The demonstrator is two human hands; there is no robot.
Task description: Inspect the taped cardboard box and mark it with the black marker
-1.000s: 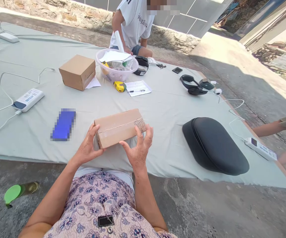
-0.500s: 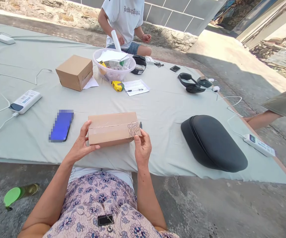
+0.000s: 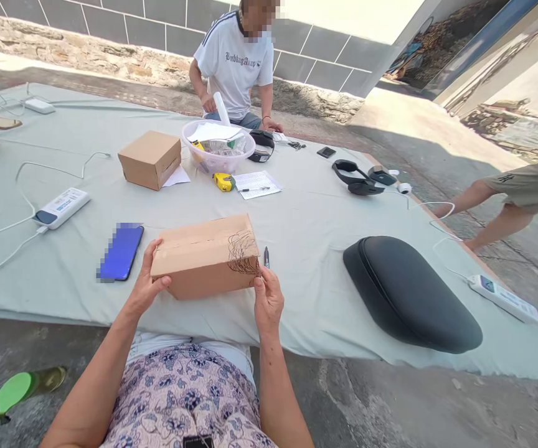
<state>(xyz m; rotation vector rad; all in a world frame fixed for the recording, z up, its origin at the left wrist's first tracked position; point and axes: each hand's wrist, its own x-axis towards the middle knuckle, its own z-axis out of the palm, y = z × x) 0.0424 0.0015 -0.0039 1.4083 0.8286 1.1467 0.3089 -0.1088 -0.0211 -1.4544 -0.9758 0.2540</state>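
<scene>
My hands hold a flat cardboard box (image 3: 198, 258) up over a pale green cloth (image 3: 306, 214). Brown tape runs along its top, and dark pen scribbles cover the end near my right hand. My left hand (image 3: 146, 280) grips the box's near left side. My right hand (image 3: 268, 300) pinches the box's right corner. A dark pen (image 3: 266, 257) sticks up just past that corner and seems held in those fingers, though its lower part is hidden.
On the cloth lie a blurred blue phone (image 3: 120, 252), a black cushion (image 3: 411, 294), a second cardboard box (image 3: 150, 160), a plastic bowl (image 3: 217, 154) and white power strips (image 3: 61, 208). A seated person (image 3: 233, 65) is behind. Another person's legs (image 3: 497, 208) stand at right.
The box has tilted, its left end now lower and nearer me. The pen tip shows more clearly beside my right hand. The whole scene sits lower in view, and the seated person shows more.
</scene>
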